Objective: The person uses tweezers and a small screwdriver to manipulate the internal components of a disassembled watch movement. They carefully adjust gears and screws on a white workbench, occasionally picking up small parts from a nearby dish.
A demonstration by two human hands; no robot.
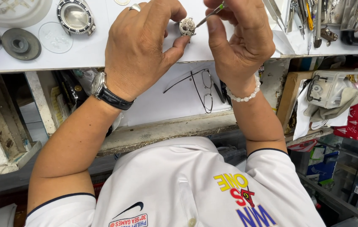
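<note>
On the white counter (pixel 86 50), at its far middle, one small round watch movement (pixel 187 27) is pinched by the left hand (pixel 141 46). One thin tool (pixel 211 14), its tip touching the movement, is gripped by the right hand (pixel 240 38). At far left lie one watch case (pixel 75 17), one clear crystal (pixel 55 37) and one grey disc (pixel 21 43). One pair of spectacles (pixel 200 90) rests on the nearer shelf.

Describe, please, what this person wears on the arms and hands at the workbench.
The left hand carries a silver ring on one finger, and its wrist a steel wristwatch on a black strap. The right hand has a bracelet of white beads at the wrist. Both forearms are bare below short white sleeves edged with a dark line.
</note>
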